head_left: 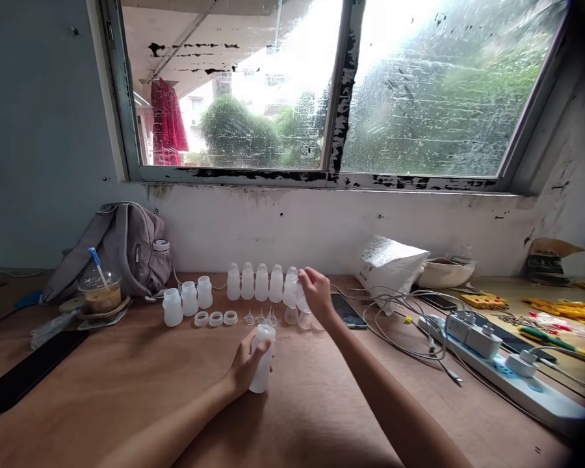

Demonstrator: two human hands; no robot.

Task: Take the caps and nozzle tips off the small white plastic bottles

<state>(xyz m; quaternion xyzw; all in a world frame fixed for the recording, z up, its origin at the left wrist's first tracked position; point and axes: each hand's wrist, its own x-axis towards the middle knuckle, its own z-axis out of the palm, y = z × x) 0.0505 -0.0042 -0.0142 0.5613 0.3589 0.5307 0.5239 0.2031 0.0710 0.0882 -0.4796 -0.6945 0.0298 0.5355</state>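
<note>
My left hand (244,365) is wrapped around a frosted white plastic bottle (260,380), which stands almost upright low over the table. A pale ring seems to sit at its top. My right hand (316,292) is closed, fingers pinched, on a translucent piece (301,298), perhaps a clear cap; its shape is blurred. Behind it stands a row of several capped bottles (261,283). Clear domed caps (291,316) lie below that hand. Left of these are small pointed clear nipples (249,318), three white rings (216,318) and three uncapped bottles (173,309).
On the left are a grey backpack (131,253), an iced drink cup (101,296) and a black flat slab (26,370). To the right lie a phone (348,311), tangled cables (394,325), a white power strip (541,393) and a silvery bag (390,266).
</note>
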